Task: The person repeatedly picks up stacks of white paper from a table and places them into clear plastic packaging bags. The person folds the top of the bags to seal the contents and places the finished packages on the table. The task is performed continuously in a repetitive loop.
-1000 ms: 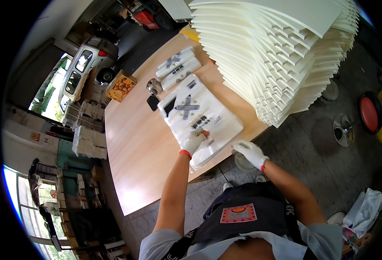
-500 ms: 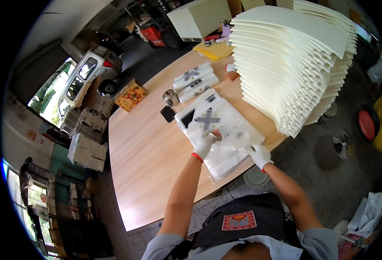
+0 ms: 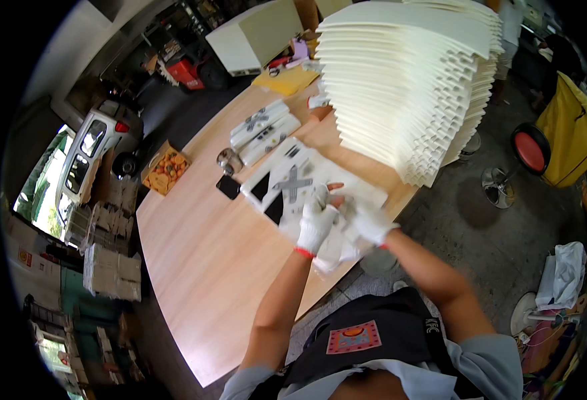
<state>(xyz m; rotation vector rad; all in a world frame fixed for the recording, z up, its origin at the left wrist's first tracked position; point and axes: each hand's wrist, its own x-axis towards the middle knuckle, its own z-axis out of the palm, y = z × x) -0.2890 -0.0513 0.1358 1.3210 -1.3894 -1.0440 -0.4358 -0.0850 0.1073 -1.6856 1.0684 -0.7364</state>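
From the head camera, looking down: both gloved hands meet over a flat white cardboard sheet (image 3: 293, 183) printed with dark grey marks and cut-outs, lying on the near right part of the long wooden table (image 3: 200, 267). The left hand (image 3: 315, 223), in a white glove with a red cuff, presses down on the sheet with fingers curled over its near edge. The right hand (image 3: 367, 223) is just beside it, touching it, gripping the same edge of the sheet; it is blurred, so how tightly the fingers close I cannot tell.

Just past the sheet, to its right, a tall slanting stack of white cardboard blanks (image 3: 407, 87) stands on the table's far right end. Farther along lie two more printed white pieces (image 3: 265, 130) side by side. A small metal cup (image 3: 229, 160) and a black phone (image 3: 228, 187) sit near the sheet's left edge. An open box of orange fruit (image 3: 165, 168) rests beside the table's far left side. A red stool (image 3: 531, 148) stands on the floor to the right.
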